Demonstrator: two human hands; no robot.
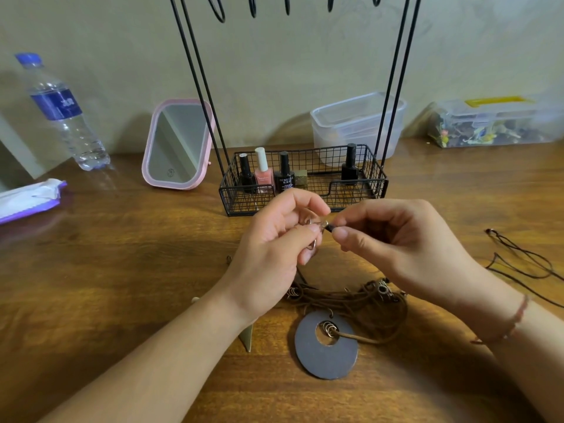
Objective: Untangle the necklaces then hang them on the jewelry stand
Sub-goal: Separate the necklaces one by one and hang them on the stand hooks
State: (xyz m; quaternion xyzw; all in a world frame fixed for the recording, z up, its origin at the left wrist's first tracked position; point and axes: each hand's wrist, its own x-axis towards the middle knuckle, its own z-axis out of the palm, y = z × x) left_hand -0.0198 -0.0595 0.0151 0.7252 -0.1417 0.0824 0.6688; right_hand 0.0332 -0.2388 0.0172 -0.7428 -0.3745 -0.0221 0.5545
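A brown cord necklace (351,300) lies bunched on the wooden table, with a round dark disc pendant (328,355) and small metal rings. My left hand (274,242) pinches metal rings at the cord's clasp end. My right hand (393,242) pinches the dark cord tip right beside them, just above the table. A thin dark cord necklace (525,261) lies loose at the right. The black wire jewelry stand (393,77) rises behind my hands, its hooks (253,7) at the top edge.
The stand's wire basket (378,178) holds several nail polish bottles (262,172). A pink mirror (177,145), a water bottle (64,111) and a wipes pack (27,199) stand left. Clear plastic boxes (357,123) sit at the back right. A pointed metal piece (247,337) lies by my left wrist.
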